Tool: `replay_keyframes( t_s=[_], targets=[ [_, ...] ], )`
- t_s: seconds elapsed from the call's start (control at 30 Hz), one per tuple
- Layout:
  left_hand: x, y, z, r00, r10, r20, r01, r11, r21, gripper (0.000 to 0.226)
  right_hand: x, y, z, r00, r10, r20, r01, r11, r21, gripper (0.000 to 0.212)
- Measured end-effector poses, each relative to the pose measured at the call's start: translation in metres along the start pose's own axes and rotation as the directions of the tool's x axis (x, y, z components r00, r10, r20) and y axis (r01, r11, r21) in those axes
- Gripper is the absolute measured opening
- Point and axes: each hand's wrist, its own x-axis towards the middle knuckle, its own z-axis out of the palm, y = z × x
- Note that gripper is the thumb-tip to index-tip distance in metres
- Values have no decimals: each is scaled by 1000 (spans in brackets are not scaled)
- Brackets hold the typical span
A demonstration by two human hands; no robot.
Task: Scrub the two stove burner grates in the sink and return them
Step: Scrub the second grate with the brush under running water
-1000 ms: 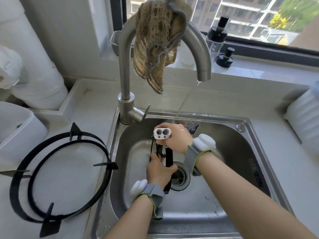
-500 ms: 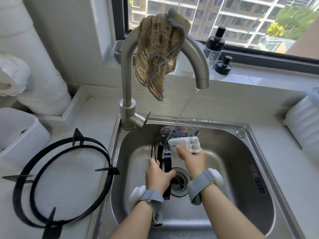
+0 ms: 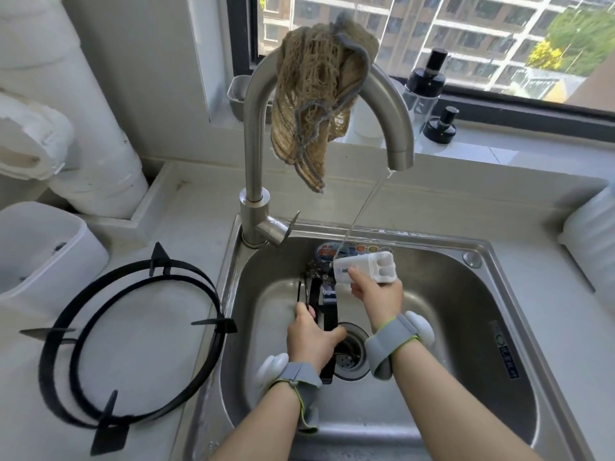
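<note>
Left of the sink (image 3: 466, 327), at the far edge of the counter, sits a white bin (image 3: 40, 254), with a thick white pipe (image 3: 83, 128) standing behind it. Closer to the sink, 1 black burner grate (image 3: 129, 341) lies flat on the counter, its right prong just beside the sink's left rim. At the sink's back-left corner rises the steel faucet (image 3: 254, 144), with a brown mesh cloth (image 3: 319, 104) draped over its arch.

Inside the sink, the 2nd grate (image 3: 327, 301) stands on edge, just left of the drain (image 3: 352, 354). The left hand (image 3: 311, 337) has its fingers and thumb wrapped around this grate's near part, gripping it. A grey band with a white pod is strapped to that wrist.

A thin stream of water (image 3: 362, 207) falls from the spout toward the back of the sink and lands on the left end of a white scrubber (image 3: 364, 267). The right hand (image 3: 377, 294) clasps the scrubber from below, fingers curled around it, just right of the grate's upper part; whether the scrubber touches the grate cannot be told. This wrist wears a matching band.

Behind the sink to the right, 2 black-capped bottles (image 3: 426, 84) stand on the window sill. Right of the sink, a white ribbed container (image 3: 595, 234) sits on the counter.
</note>
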Motion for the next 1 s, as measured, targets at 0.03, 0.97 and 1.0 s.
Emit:
replay_keyframes(
  t_s=[0.03,0.97,1.0],
  targets=[
    [-1,0,0,1000,-4,5,4,1000,-5,46,-1,2,-2,1000,13,1,-13,1000,-20,15],
    [1,3,-10,997,2,77,-7,997,71,47,-3,-87,61,677,65,733,722,132,-679,17],
    [2,2,-10,998,5,68,-10,998,67,48,1,-85,52,722,14,692,666,259,-700,23]
  ],
)
